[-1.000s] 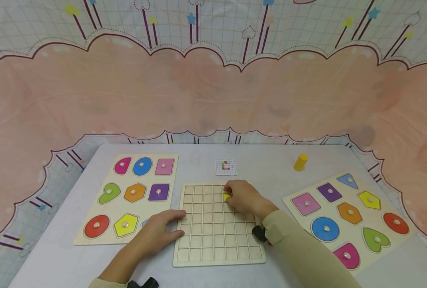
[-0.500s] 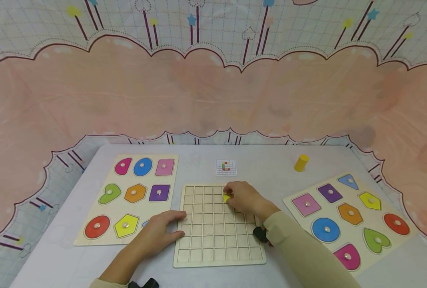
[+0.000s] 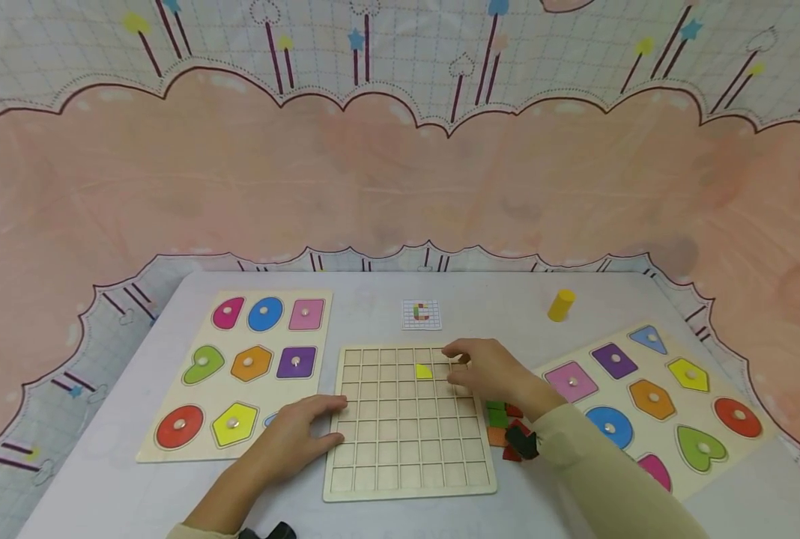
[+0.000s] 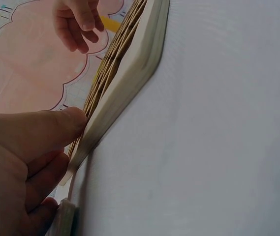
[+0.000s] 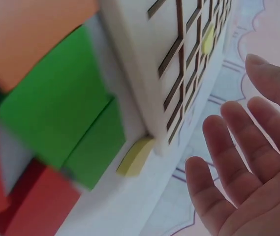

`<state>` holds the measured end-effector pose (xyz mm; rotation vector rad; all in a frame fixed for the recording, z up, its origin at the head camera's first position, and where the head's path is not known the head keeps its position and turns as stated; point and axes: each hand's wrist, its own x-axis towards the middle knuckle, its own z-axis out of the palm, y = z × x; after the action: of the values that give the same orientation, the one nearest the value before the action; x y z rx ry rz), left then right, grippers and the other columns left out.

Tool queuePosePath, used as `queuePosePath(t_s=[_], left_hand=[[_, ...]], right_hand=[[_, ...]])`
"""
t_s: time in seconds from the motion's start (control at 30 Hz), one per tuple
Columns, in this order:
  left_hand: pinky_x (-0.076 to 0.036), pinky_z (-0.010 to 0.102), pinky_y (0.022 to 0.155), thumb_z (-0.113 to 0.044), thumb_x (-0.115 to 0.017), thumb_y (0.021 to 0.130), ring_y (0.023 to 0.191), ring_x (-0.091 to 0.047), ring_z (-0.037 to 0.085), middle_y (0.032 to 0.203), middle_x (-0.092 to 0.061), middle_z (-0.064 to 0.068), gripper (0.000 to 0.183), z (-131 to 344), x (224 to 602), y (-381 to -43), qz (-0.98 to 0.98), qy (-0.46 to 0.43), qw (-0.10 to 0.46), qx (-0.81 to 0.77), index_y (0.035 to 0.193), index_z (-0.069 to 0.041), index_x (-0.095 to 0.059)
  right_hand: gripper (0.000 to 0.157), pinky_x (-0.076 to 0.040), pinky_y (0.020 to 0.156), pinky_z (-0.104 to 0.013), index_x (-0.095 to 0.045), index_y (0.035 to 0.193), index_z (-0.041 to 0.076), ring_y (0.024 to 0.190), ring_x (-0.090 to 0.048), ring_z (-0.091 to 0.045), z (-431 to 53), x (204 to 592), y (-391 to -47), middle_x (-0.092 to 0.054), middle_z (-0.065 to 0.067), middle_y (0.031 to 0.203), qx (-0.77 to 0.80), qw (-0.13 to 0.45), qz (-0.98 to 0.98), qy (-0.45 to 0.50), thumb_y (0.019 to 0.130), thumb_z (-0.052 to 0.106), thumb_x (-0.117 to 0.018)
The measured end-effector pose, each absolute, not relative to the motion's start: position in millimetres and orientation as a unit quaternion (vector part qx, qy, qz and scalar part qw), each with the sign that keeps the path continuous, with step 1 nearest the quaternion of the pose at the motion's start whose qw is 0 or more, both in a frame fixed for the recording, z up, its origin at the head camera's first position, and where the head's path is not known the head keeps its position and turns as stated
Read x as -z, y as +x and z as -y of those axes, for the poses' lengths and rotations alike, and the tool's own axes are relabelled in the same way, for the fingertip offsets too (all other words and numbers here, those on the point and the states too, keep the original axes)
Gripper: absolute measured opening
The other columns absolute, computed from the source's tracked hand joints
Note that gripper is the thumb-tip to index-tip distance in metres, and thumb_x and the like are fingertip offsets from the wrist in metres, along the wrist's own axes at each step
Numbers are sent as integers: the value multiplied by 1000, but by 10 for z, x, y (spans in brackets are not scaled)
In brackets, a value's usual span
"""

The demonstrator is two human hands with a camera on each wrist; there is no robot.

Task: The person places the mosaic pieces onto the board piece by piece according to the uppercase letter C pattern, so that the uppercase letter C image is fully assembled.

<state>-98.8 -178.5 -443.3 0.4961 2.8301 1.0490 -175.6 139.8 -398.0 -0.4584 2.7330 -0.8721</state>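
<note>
A pale wooden grid board (image 3: 400, 479) lies in the middle of the table. One yellow tile (image 3: 423, 371) with a rounded corner sits in a cell of its upper part; the right wrist view shows that yellow tile (image 5: 207, 39) too. My right hand (image 3: 491, 374) hovers over the board's upper right, fingers parted and holding nothing. At the board's left edge rests my left hand (image 3: 299, 434), its thumb (image 4: 71, 120) and fingertips touching the rim, fingers relaxed. Green tiles (image 3: 497, 415), an orange tile (image 3: 497, 436) and red tiles lie right of the board, partly behind my right wrist.
Shape puzzle boards flank the grid, one at left (image 3: 265, 397) and one at right (image 3: 622, 378). A small pattern card (image 3: 422, 315) lies behind the grid. A yellow cylinder (image 3: 562, 305) stands back right. Another yellow piece (image 5: 136, 157) lies against the grid's edge.
My right hand has let go of the yellow tile and moved right, leaving it in its cell. The coloured tiles beside the board have come into sight. My left hand stays put.
</note>
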Motion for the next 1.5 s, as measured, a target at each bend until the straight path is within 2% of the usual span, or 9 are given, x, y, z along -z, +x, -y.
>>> queuePosePath(t_s=[0.13,0.3,0.43,0.83,1.5], left_hand=[[-44,49,107,-14,-80,84,125,-57,28,129,-65,2,42,1786,4440,-987,-925,162,41,-342,124,-9,-68],[-43,50,108,-14,-80,85,127,-56,29,131,-65,3,43,1784,4442,-986,-924,161,44,-343,125,-9,-68],[-42,50,108,-15,-80,85,127,-55,29,131,-65,2,42,1785,4426,-974,-923,159,45,-346,125,-10,-68],[-43,49,108,-14,-80,85,127,-56,28,130,-65,2,42,1776,4402,-981,-926,157,45,-341,125,-10,-68],[-43,49,108,-14,-81,84,126,-56,28,130,-65,0,42,1773,4394,-964,-925,158,42,-344,124,-11,-69]], right_hand=[[42,-54,92,-43,-65,130,7,109,-61,-25,-1521,3991,-1713,-67,-4,121,300,115,-935,-148,90,17,-72],[45,-48,102,-52,-62,134,6,123,-55,-34,-1683,4000,-1675,-64,-11,129,290,112,-941,-136,91,17,-71],[47,-46,104,-54,-60,136,6,127,-52,-36,-1776,3994,-1654,-62,-14,133,278,121,-945,-119,92,17,-71],[46,-48,101,-54,-61,134,5,124,-53,-38,-2002,3977,-1533,-64,-15,128,255,132,-952,-107,90,14,-71],[40,-54,94,-48,-67,123,4,107,-61,-28,-2161,4106,-1322,-69,-5,113,259,123,-952,-108,84,8,-76]])
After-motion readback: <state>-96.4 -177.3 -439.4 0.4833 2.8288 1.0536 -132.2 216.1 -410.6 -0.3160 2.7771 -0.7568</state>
